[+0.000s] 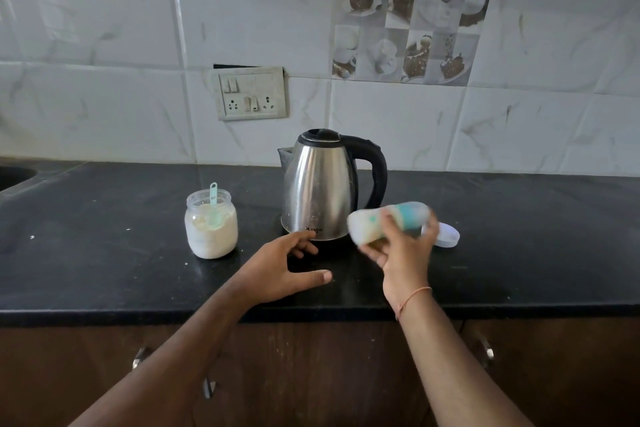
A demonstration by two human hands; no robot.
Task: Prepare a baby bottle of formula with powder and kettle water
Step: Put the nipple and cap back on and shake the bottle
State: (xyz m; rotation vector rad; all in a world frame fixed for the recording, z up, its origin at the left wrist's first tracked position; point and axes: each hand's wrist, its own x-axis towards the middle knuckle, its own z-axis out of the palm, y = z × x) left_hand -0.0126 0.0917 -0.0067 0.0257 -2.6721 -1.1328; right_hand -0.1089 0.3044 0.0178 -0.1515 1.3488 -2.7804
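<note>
- The counter is a matte black slab with white specks, running the full width of the frame; its front edge crosses below my wrists, with brown cabinet doors underneath.
- Left of centre stands the jar, a squat clear tub, open, nearly full of pale powder. A mint scoop sticks up out of it, handle tilted slightly.
- My left hand lies low over the counter at centre, fingers spread and relaxed, holding nothing; the fingertips are near the kettle's base, and I cannot tell if they touch it.
- The kettle is brushed steel, tapering upward, with a black lid and loop handle on its right; spout faces left. It stands just behind my hands.
- My right hand grips the bottle from below, fingers curled round it. The bottle is blurred, milky white inside, with a teal band; its long axis lies nearly level, base toward the kettle, top toward the frame's right.
- A white round lid lies flat on the counter just beyond, with open black counter to its right.
</note>
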